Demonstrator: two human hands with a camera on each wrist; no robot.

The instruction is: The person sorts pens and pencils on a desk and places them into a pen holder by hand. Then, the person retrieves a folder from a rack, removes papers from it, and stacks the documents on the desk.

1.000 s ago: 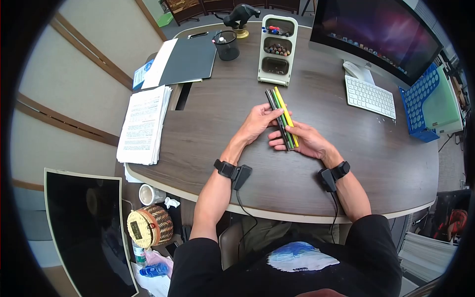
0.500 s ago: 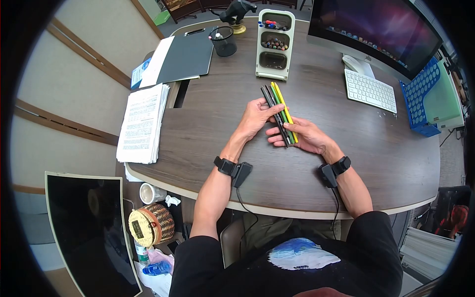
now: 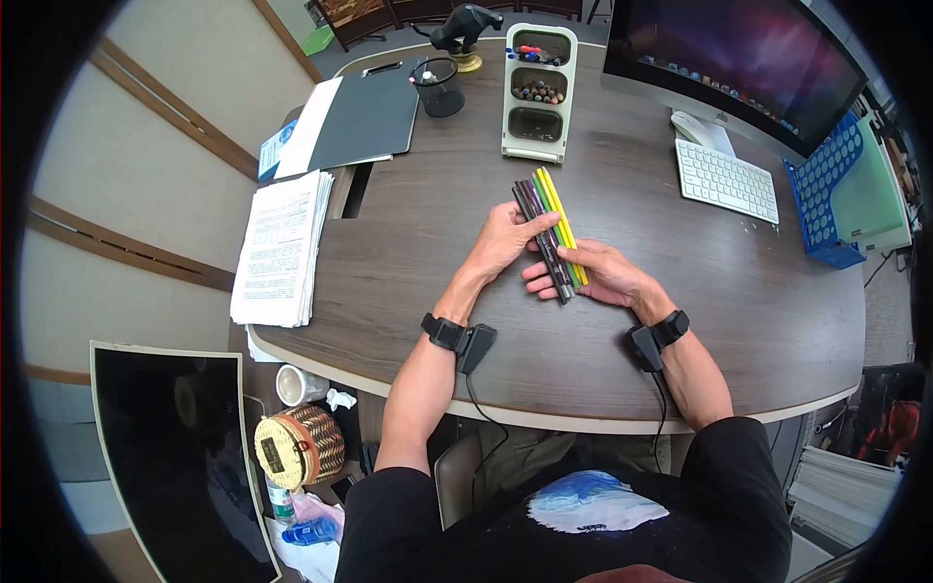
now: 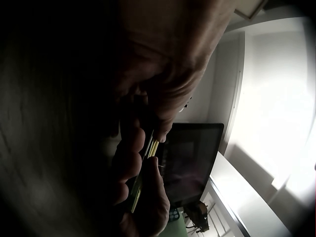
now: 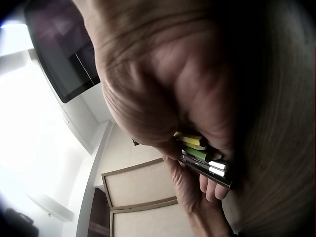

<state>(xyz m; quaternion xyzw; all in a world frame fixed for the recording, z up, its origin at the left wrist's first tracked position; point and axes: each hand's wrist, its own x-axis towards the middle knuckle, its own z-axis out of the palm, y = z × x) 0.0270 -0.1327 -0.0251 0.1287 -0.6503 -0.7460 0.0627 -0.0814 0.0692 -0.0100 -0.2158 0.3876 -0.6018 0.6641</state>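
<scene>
Several pencils (image 3: 547, 233), black, dark purple, green and yellow, lie side by side in a slanted bundle above the desk. My left hand (image 3: 502, 240) pinches the bundle near its middle, thumb on top. Lower down, my right hand (image 3: 607, 273) holds it between the thumb and the fingers beneath. In the right wrist view the ends of the yellow, green and dark pencils (image 5: 200, 154) stick out under my right hand (image 5: 163, 84). The left wrist view is dark, with a yellow pencil (image 4: 153, 148) showing between the fingers.
A white three-compartment holder (image 3: 535, 155) stands beyond my hands, pens and pencils in its upper two compartments. Left of it are a mesh cup (image 3: 439, 94), a dark folder (image 3: 364, 121) and stacked papers (image 3: 280, 248). A keyboard (image 3: 727, 182) and monitor (image 3: 734, 68) stand at the right.
The pencils have spread and shifted within my hands; a dark purple one and a second yellow one show more clearly now. Both hands keep hold in nearly the same place.
</scene>
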